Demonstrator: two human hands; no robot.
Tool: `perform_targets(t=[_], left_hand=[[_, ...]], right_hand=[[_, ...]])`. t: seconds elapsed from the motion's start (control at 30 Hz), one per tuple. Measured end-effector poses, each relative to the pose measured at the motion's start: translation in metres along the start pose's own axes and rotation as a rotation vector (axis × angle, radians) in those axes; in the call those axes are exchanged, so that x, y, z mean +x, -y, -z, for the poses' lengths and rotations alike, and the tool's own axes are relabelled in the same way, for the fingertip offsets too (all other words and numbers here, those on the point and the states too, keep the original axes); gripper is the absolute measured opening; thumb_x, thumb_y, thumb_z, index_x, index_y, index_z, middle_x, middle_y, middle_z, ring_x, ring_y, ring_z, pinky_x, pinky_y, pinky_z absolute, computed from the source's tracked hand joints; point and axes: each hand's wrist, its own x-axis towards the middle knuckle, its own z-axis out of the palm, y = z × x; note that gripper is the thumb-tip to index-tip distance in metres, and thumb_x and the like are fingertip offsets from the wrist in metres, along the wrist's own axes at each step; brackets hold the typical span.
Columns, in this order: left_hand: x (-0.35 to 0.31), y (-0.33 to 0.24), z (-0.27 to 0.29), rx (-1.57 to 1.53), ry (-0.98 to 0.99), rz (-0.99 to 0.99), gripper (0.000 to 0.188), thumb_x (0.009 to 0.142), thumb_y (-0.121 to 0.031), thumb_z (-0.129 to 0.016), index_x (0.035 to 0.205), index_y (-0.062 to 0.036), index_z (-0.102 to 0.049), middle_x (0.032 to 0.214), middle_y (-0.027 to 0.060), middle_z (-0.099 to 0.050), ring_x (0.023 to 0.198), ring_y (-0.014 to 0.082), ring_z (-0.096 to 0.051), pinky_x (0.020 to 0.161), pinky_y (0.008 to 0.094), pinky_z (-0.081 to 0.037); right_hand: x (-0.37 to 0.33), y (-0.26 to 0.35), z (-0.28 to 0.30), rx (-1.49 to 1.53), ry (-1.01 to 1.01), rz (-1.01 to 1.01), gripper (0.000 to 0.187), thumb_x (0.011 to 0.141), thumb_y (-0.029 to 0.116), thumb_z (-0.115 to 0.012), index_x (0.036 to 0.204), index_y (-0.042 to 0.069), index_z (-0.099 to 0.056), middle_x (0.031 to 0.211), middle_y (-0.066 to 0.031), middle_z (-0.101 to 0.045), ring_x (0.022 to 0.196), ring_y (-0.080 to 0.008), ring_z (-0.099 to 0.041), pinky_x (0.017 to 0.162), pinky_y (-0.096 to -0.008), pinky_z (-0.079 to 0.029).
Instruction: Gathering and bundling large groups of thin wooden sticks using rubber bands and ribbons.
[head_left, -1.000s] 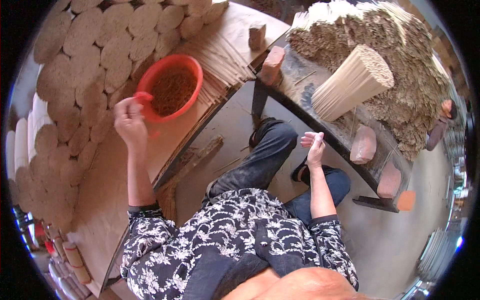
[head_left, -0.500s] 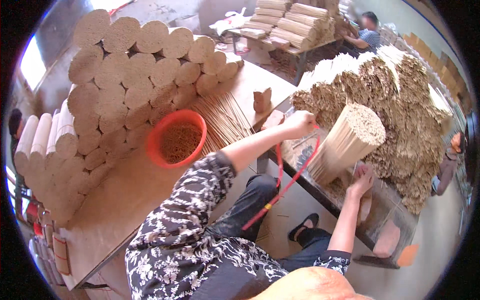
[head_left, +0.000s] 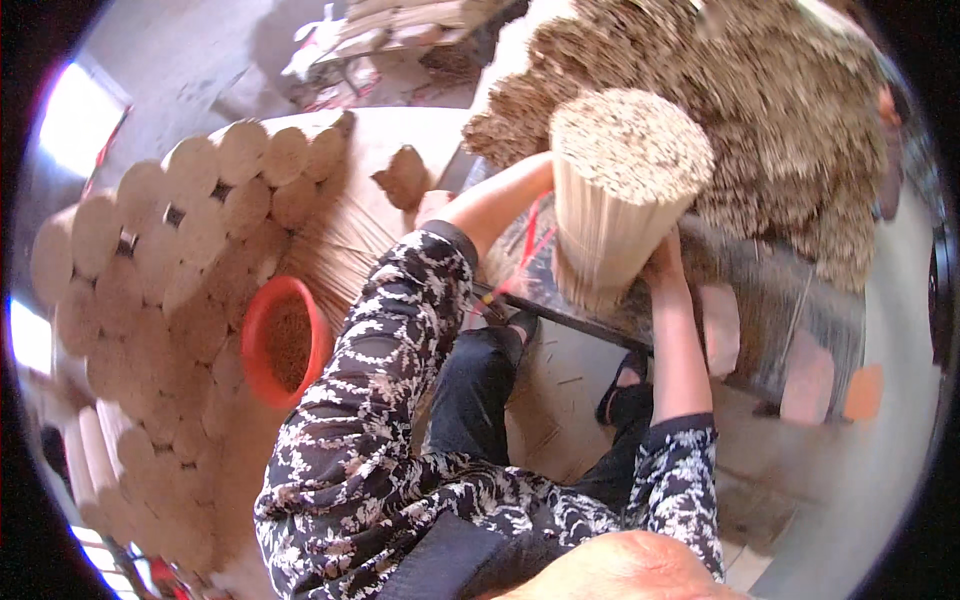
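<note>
A thick bundle of thin pale sticks stands nearly upright on the dark bench, its rough cut top facing me. My left forearm reaches behind its left side, and that hand's fingers are hidden by the sticks. Against the lower right side of the bundle, my right hand cups it; its fingertips are out of sight. A red cord hangs beside the left wrist, with a yellowish piece near its lower end. Whether the cord passes around the sticks cannot be seen.
A large heap of loose sticks lies behind the bundle. Stacked round bundles fill the left table, beside a red plastic basin of small brown pieces. Bricks rest along the dark bench.
The bundle has gone from tilted to nearly upright. Both hands have moved in against it, the left going behind with the red cord. My view has shifted, so the stacks appear farther left.
</note>
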Motion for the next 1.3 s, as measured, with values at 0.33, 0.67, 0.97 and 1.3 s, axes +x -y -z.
perform_targets(t=[0.33,0.67,0.97,1.3], left_hand=[[-0.015,-0.037,0.029,0.085,0.005,-0.022,0.025,0.080,-0.019,-0.065,0.098,-0.0026,-0.068,0.098,0.0190,-0.067,0.093,0.0313,-0.065,0.081,0.0392,-0.051],[-0.030,-0.047,0.067,0.118,-0.023,-0.058,0.027,0.081,-0.019,-0.064,0.102,-0.0021,-0.066,0.102,0.0187,-0.066,0.096,0.0298,-0.064,0.083,0.0387,-0.049],[-0.036,-0.056,0.090,0.155,-0.066,-0.087,0.029,0.083,-0.018,-0.064,0.106,-0.0018,-0.065,0.106,0.0185,-0.066,0.099,0.0285,-0.063,0.086,0.0382,-0.048],[-0.036,-0.066,0.104,0.219,-0.113,-0.150,0.031,0.084,-0.017,-0.064,0.110,-0.0013,-0.063,0.109,0.0182,-0.065,0.103,0.0270,-0.061,0.089,0.0376,-0.047]], right_hand=[[-0.027,0.027,-0.015,0.111,0.249,0.157,0.049,0.086,0.032,-0.068,0.123,0.000,-0.059,0.109,-0.0064,-0.065,0.095,-0.0150,-0.060,0.082,-0.0306,-0.049],[-0.046,0.030,-0.044,0.172,0.123,0.047,0.034,0.083,0.030,-0.071,0.106,0.005,-0.065,0.098,-0.0054,-0.067,0.087,-0.0159,-0.062,0.075,-0.0312,-0.049],[-0.041,0.043,-0.045,0.219,-0.293,0.222,0.026,0.095,0.026,-0.057,0.094,0.001,-0.062,0.080,-0.0061,-0.067,0.077,-0.0156,-0.066,0.068,-0.0304,-0.053],[-0.072,0.059,-0.037,-1.385,-0.297,0.583,0.019,0.095,0.022,-0.047,0.093,0.008,-0.060,0.083,-0.0196,-0.064,0.083,-0.0415,-0.062,0.068,-0.0496,-0.049]])
